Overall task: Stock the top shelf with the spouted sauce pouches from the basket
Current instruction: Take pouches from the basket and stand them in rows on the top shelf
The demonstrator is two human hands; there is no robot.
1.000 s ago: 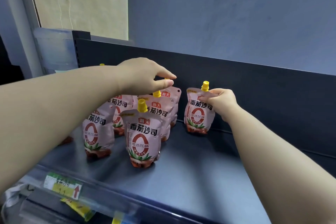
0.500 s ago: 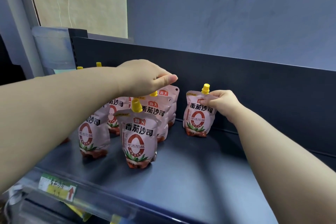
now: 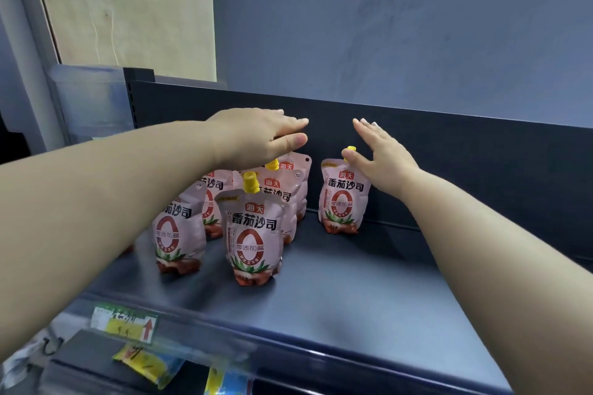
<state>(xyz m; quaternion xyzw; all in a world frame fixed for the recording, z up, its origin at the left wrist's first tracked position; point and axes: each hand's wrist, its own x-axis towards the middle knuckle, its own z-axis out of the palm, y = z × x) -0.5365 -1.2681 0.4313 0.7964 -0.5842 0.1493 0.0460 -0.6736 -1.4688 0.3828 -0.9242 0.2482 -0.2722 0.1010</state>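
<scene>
Right grip (image 3: 382,155) slack beside upright pouch (image 3: 343,199)

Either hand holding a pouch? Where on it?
Nothing held: left hand is flat above the pouch cluster; right hand is open, thumb beside the yellow cap of the lone pouch, not gripping.
</scene>
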